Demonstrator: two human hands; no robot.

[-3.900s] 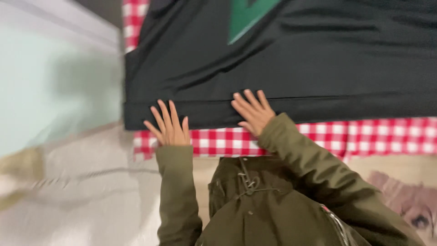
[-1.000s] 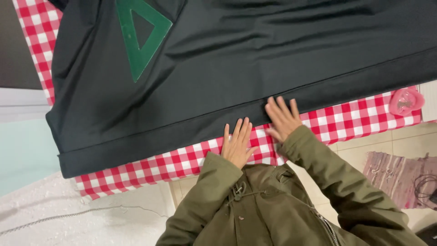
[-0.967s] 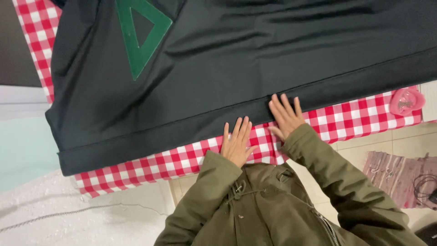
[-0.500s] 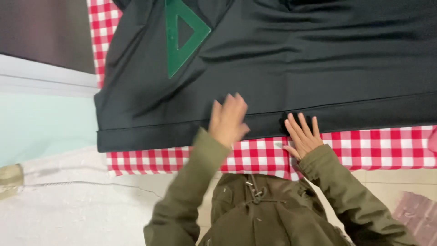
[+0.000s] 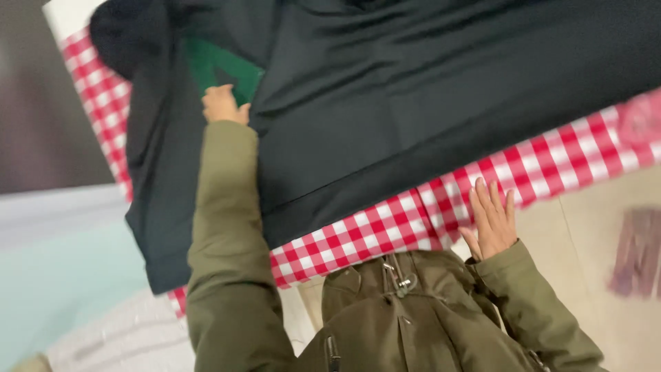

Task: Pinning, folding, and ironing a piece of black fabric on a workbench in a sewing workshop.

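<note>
A large black cloth (image 5: pixel 427 103) lies spread over a table covered by a red-and-white checked tablecloth (image 5: pixel 385 227). A green triangle ruler (image 5: pixel 220 65) rests on the cloth at the upper left. My left hand (image 5: pixel 224 105) is stretched far out to it, fingers curled on the ruler's near edge. The olive sleeve lies across the cloth. My right hand (image 5: pixel 490 220) rests flat on the checked tablecloth at the table's near edge, fingers apart, holding nothing. The picture is blurred by motion.
A blurred pink object (image 5: pixel 640 117) sits on the tablecloth at the far right. Below the table are pale floor tiles (image 5: pixel 585 227) with a pinkish patch (image 5: pixel 640 255) at the right. A pale green and white surface (image 5: pixel 62 275) lies to the left.
My left hand has gone from the cloth's near hem up to the green triangle ruler. My right hand has slid back off the cloth onto the checked tablecloth. The view has swung.
</note>
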